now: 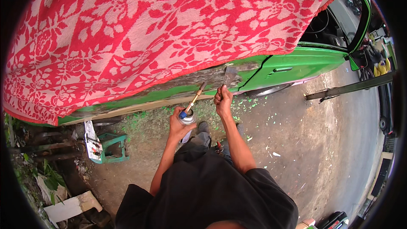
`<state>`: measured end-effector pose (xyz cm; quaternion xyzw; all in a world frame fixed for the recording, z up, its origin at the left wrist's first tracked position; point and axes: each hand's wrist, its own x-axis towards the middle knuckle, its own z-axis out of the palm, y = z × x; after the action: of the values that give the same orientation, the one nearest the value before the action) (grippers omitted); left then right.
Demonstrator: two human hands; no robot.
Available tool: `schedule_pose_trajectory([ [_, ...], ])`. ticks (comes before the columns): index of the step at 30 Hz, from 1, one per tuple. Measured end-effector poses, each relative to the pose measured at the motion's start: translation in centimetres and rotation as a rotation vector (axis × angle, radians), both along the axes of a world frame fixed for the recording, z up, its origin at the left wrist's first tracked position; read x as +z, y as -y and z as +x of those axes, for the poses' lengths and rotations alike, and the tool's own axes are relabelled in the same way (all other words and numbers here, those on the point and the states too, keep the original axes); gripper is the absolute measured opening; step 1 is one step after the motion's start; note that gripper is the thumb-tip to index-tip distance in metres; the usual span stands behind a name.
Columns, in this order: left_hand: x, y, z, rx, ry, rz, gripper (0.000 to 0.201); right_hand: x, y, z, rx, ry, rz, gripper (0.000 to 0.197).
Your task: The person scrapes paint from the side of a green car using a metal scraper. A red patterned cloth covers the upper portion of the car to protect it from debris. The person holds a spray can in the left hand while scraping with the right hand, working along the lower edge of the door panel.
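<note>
From my seat I see the left hand (178, 123) just below the middle of the frame, its fingers curled tight round a silver gas canister (187, 121). The canister carries a blue valve and a brass torch nozzle (196, 96) that slants up and to the right, its tip just beside the stripped lower edge of the green car body (296, 65). I cannot see a flame.

The right hand (223, 101) sits a little right of centre, fingers closed in a fist round the handle of a flat metal scraper (229, 76). The blade stands nearly upright and touches the bare, grey-brown strip (199, 78) where the paint is gone.

A red and pink flowered blanket (161, 29) drapes over the car and fills the upper half of the frame. Green paint flakes (241, 101) lie scattered on the ground below the hands. At the lower left stands a small green stool (111, 146). The person's dark shirt (212, 195) fills the bottom centre.
</note>
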<state>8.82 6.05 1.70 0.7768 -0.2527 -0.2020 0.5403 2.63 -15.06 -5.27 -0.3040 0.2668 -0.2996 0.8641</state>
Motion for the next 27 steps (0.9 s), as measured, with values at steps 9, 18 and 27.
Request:
schedule_pose_trajectory([
  [9,0.3,0.4,-0.5,-0.059,-0.013,0.083,0.058,0.6,0.4,-0.3,-0.001,-0.042,-0.026,0.043],
  [18,0.7,0.6,-0.4,-0.037,0.012,0.126,0.059,1.6,0.0,-0.1,-0.027,-0.069,0.002,0.044],
  [27,0.1,-0.5,-0.4,-0.002,0.04,0.186,0.058,4.0,-0.4,-0.3,0.007,-0.027,0.159,0.044],
])
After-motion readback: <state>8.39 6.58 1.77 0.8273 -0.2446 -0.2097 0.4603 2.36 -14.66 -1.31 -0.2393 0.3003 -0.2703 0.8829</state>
